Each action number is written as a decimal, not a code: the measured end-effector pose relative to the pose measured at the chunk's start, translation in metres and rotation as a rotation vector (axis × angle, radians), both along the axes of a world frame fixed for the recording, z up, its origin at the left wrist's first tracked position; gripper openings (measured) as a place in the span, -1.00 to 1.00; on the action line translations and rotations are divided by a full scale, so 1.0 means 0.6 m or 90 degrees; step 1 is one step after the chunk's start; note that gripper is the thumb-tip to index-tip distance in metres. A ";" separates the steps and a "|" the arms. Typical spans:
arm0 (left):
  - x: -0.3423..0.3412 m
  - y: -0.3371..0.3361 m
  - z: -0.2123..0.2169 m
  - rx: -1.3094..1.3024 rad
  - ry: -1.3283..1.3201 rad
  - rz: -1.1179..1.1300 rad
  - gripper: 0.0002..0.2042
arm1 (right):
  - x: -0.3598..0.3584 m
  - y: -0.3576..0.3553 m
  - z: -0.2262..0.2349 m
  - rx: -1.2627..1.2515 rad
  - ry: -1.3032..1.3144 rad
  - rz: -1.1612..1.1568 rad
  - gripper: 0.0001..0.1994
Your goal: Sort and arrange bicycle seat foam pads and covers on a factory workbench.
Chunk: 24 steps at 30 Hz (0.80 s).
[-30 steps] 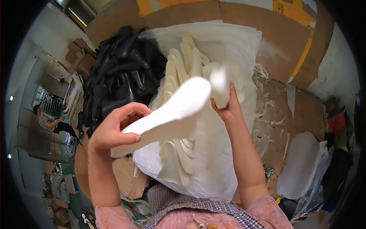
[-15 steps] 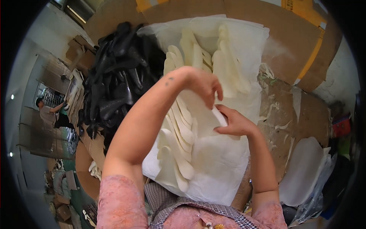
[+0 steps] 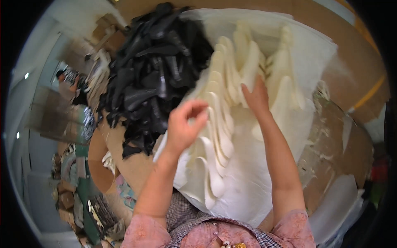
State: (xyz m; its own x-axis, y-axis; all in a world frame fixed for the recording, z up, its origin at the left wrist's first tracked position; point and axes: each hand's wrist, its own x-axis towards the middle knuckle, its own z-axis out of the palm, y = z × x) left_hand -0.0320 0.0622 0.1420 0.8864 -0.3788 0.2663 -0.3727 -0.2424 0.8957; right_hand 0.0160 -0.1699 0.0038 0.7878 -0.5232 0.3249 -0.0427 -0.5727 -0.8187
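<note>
Cream-white, shoe-sole-shaped pieces like insoles [image 3: 221, 136] lie overlapped in a long row on white sheeting [image 3: 248, 173]. My left hand [image 3: 186, 126] hovers at the left side of this row, slightly blurred. Its fingers are curled but apart from the thumb, and nothing shows between them. Farther forward, my right hand [image 3: 257, 97] reaches to another cream insole [image 3: 250, 62] at the back. The thumb lies on one side of that piece and the fingers on the other, spread apart; the fingertips are partly hidden. More insoles [image 3: 285, 82] stand in a bunch to its right.
A tall heap of glossy black, shoe-shaped pieces [image 3: 159, 78] sits left of the sheeting. Brown cardboard [image 3: 331, 140] covers the surface at right, with torn scraps on it. A grey-white sheet [image 3: 337, 202] lies at lower right. Another person [image 3: 68, 89] works far left.
My hands have moved apart: the left went to the row's left side, the right forward to the back insoles. The white piece held between them has left my hands. The view has shifted.
</note>
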 end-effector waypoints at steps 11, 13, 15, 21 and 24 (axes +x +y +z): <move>-0.285 0.190 -0.267 0.416 0.119 0.093 -0.07 | 0.070 -0.046 0.101 -0.098 -0.361 -0.094 -0.27; -0.274 0.210 -0.281 0.408 0.120 0.114 -0.08 | -0.005 -0.032 0.134 -0.163 -0.337 -0.032 -0.28; -0.252 0.210 -0.279 0.379 0.120 0.110 -0.09 | -0.108 -0.057 0.124 0.197 -0.273 0.195 -0.30; -0.289 0.296 -0.264 0.166 0.067 0.134 -0.23 | -0.301 -0.106 -0.032 0.295 0.285 0.126 -0.28; -0.335 0.385 -0.275 0.031 0.046 0.305 -0.47 | -0.327 -0.192 -0.087 -0.009 0.248 -0.066 -0.39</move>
State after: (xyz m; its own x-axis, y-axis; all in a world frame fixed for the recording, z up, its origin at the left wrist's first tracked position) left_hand -0.2331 0.2932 -0.0229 0.9796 0.0653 0.1901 -0.1468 -0.4134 0.8986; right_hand -0.1804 -0.2852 -0.0482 0.7964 -0.6044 0.0203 -0.4067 -0.5602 -0.7216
